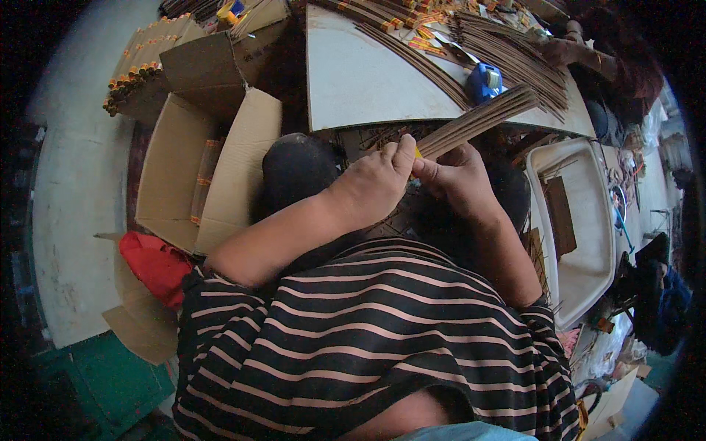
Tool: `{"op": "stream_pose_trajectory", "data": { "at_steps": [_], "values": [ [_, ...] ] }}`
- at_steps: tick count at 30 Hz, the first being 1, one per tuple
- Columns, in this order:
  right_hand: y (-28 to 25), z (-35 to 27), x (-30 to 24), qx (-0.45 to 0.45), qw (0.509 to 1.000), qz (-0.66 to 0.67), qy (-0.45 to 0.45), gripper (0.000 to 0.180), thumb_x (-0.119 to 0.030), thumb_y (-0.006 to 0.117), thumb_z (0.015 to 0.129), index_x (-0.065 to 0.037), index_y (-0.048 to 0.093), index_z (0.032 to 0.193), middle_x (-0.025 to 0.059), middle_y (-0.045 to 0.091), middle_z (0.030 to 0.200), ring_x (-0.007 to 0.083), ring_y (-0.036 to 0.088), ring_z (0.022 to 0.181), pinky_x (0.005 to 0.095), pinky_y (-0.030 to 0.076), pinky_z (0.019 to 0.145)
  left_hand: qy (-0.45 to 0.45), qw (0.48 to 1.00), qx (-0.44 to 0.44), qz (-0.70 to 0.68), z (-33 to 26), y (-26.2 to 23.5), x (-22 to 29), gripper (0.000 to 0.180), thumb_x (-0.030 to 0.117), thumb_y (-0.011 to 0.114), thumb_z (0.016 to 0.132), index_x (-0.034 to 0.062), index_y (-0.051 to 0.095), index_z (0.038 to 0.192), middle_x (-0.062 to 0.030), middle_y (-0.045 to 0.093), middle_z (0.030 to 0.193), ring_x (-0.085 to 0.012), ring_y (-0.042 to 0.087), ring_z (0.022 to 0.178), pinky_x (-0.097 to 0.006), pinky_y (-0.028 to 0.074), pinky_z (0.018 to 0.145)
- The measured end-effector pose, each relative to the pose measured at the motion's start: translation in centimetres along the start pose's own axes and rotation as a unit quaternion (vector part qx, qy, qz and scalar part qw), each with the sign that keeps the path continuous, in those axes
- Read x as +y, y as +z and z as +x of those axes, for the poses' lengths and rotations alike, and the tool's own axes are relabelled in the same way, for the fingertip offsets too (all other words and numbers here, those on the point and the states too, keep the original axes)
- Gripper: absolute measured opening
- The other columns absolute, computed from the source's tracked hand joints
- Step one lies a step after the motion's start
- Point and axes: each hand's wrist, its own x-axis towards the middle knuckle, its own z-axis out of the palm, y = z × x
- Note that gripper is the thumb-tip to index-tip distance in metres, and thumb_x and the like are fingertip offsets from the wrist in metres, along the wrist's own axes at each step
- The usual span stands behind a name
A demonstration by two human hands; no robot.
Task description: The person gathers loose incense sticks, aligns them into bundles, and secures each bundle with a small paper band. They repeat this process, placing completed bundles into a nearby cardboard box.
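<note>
Left hand [371, 184]: closed in a fist around the near end of a bundle of thin brown sticks [482, 119], thumb on top, with a small yellow band [418, 153] showing at the grip.

Right hand [457, 176]: fingers curled tight around the same bundle end, touching the left hand, just off the near edge of the white surface [353, 81].

Bundle of thin brown sticks: held off the surface, slanting up and away to the right from both hands, its far end over the near right part of the surface, just beside a blue plastic tape dispenser [485, 79].

Loose brown sticks [515, 51]: fanned in heaps across the far right part of the surface; more lie in a long curved row [415, 59] across its middle.

Banded stick bundles with orange and yellow wrappers [412, 18]: along the far edge of the surface.

Open brown cardboard box [198, 169]: on the floor to the left of the surface, flaps spread, a few banded bundles inside.

Stack of tan packets with orange ends [136, 62]: beyond the box, far left.

Red cloth [154, 264]: on the floor near the box's near corner.

White plastic tub [581, 220]: to the right of the hands, a brown flat piece inside.

Another person's hand [562, 51]: at the far right corner of the surface, among the loose sticks.
</note>
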Motion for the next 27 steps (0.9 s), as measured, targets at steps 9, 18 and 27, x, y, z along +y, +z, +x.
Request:
{"op": "stream_pose_trajectory", "data": {
  "at_steps": [9, 18, 27],
  "values": [
    [0.1, -0.1, -0.6, -0.02, 0.996, -0.012, -0.091, 0.041, -0.014, 0.072, 0.072, 0.002, 0.05, 0.102, 0.0068, 0.059, 0.089, 0.0134, 0.056, 0.078, 0.0259, 0.047, 0.068, -0.081, 0.978, -0.033, -0.191, 0.2, -1.7, 0.8, 0.041, 0.011, 0.052, 0.082, -0.0077, 0.033, 0.113, -0.028, 0.053, 0.091, -0.0396, 0.057, 0.083, -0.04, 0.049, 0.069],
    [0.0, -0.4, -1.4, -0.056, 0.988, -0.042, -0.139, 0.037, -0.008, 0.069, 0.075, 0.002, 0.047, 0.103, 0.0083, 0.059, 0.092, 0.0142, 0.058, 0.084, 0.0271, 0.049, 0.072, -0.134, 0.906, -0.058, -0.396, 0.0, -3.8, 1.0, 0.031, 0.021, 0.049, 0.088, -0.003, 0.043, 0.107, -0.0174, 0.055, 0.085, -0.0277, 0.057, 0.077, -0.03, 0.046, 0.068],
    [0.6, -0.3, -2.5, -0.091, 0.981, -0.046, -0.163, 0.034, -0.008, 0.068, 0.075, 0.001, 0.049, 0.101, 0.0067, 0.06, 0.09, 0.0138, 0.058, 0.081, 0.0263, 0.049, 0.07, -0.236, 0.725, -0.075, -0.642, 0.0, -4.6, 1.2, 0.026, 0.03, 0.039, 0.094, 0.0053, 0.049, 0.095, 0.0003, 0.049, 0.07, -0.0041, 0.046, 0.057, -0.017, 0.039, 0.048]
  ]
}}
